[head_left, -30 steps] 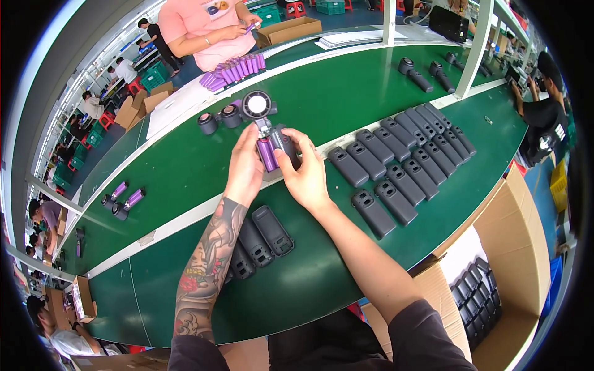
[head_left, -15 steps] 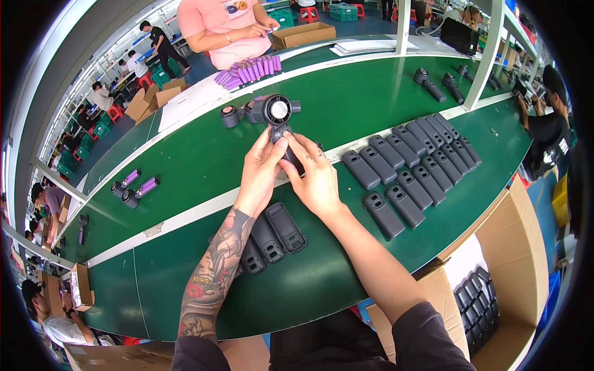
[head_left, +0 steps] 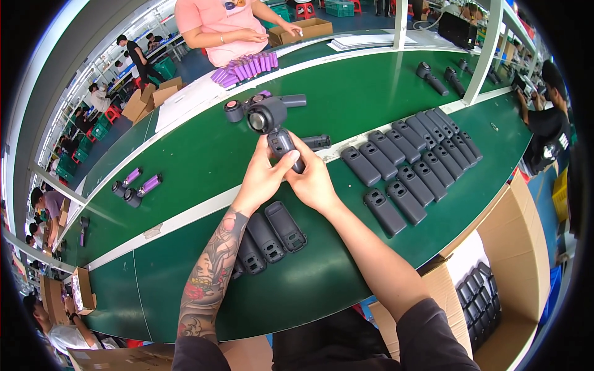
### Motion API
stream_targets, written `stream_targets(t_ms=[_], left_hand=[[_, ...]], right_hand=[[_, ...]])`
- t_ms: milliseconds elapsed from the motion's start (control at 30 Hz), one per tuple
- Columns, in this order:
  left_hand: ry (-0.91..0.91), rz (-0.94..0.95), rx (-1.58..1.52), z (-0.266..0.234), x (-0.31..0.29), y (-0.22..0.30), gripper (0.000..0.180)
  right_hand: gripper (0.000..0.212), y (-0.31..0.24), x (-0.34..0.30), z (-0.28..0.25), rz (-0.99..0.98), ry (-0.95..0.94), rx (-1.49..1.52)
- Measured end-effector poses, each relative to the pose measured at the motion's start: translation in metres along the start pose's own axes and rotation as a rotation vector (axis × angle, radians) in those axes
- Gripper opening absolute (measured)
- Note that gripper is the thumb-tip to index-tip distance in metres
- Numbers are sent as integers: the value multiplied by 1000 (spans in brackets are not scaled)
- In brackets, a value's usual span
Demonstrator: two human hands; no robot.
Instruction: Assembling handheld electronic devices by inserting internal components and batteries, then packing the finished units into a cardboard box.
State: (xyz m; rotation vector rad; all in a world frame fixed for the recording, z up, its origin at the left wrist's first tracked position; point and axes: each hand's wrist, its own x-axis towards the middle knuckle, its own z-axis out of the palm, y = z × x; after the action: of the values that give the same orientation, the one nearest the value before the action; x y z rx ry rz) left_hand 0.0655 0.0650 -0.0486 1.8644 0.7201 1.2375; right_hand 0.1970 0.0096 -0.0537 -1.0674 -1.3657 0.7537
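Both my hands grip a dark grey handheld fan above the far side of the near worktop strip. Its round head points up and to the left, and a slotted face of the handle shows. My left hand closes round the handle from the left, thumb across its lower part. From the other side my right hand wraps the handle's lower end; some of its fingers are hidden. Just beyond lie another dark grey handle and a fan head. Dark handle shells lie in a row near my left forearm.
Rows of dark handle shells cover the right of the green table. An open carton with more shells stands lower right. Purple cells are heaped before a co-worker in pink. White posts rise from the table.
The fan in my hands has turned, its head swinging left and its handle tilting. A handle behind my right hand now shows. The co-worker's hands have moved apart.
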Motion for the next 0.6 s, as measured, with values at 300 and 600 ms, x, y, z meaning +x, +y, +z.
stream_targets(t_ms=[300, 600], left_hand=[[-12, -78, -29, 4, -3, 5, 29], [-13, -511, -328, -28, -11, 40, 26]], right_hand=[[54, 23, 2, 2, -162, 4, -105], [43, 24, 11, -18, 405, -527, 895]])
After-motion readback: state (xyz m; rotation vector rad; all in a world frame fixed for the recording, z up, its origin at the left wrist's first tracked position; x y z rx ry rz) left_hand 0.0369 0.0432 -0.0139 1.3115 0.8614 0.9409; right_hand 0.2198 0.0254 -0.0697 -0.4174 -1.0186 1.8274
